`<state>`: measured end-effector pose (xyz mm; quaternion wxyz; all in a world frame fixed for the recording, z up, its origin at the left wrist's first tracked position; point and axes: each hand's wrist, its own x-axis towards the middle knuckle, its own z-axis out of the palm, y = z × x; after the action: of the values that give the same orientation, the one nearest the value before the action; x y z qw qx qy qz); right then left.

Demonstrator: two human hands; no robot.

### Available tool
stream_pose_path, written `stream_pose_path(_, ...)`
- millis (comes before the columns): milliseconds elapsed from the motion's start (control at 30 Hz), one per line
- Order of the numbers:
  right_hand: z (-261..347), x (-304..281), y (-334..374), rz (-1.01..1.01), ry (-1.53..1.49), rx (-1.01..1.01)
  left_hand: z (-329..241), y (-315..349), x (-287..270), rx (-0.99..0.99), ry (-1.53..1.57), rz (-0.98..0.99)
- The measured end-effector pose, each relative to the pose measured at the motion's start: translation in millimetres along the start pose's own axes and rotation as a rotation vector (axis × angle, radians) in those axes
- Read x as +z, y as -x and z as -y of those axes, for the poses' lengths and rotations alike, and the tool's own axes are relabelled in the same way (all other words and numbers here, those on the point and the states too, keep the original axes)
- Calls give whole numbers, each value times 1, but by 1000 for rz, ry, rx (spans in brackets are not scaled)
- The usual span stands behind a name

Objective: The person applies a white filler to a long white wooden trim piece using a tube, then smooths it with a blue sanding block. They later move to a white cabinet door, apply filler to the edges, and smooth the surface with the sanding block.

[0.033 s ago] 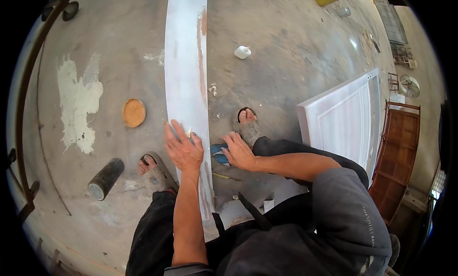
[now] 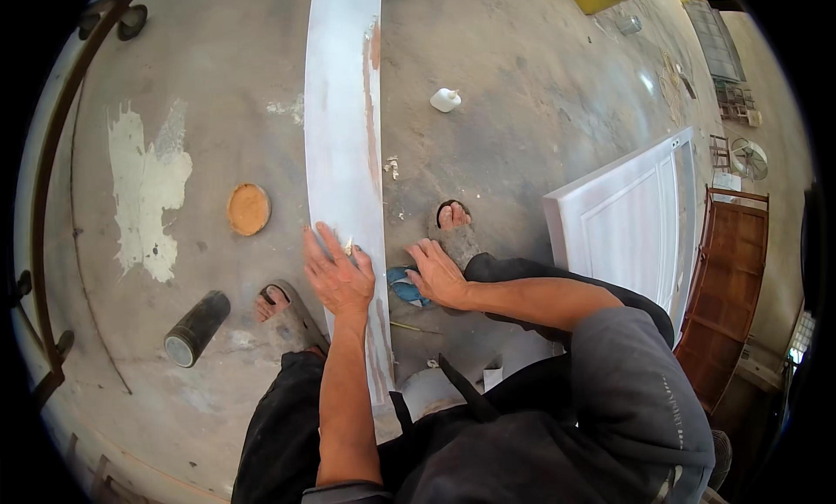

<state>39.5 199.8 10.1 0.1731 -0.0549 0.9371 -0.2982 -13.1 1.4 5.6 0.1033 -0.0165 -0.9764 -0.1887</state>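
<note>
Head view: the left hand lies on a long white board, fingers spread, the outermost tip by its left edge. Ahead of those fingers the board runs on, a worn brown strip along its right edge. To their left, floor stretches as far as an orange disc. The right hand touches a blue pad just off the right edge, fingers slightly parted; whether they grip, I can't tell. A sandalled foot crowds them; beyond, there's room up to a white bottle.
</note>
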Motion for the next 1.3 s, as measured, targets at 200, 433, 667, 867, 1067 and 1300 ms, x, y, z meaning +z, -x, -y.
stream_pose_path(200,-26,17,-27,45,26,-158,1,9,1,5,16,10)
stream_pose_path(433,-34,-102,-136,-348,-320,134,1,8,-4,-17,24,39)
stream_pose_path(667,-6,-171,-248,-458,-411,254,0,7,-4,-9,44,52)
stream_pose_path(867,16,-170,-279,-425,-395,280,0,6,-6,-5,47,54)
stream_pose_path(1067,12,-159,-289,-493,-352,294,2,8,-5,-2,36,42)
stream_pose_path(1300,-8,-149,-298,-591,-298,226,0,7,-3,23,28,34)
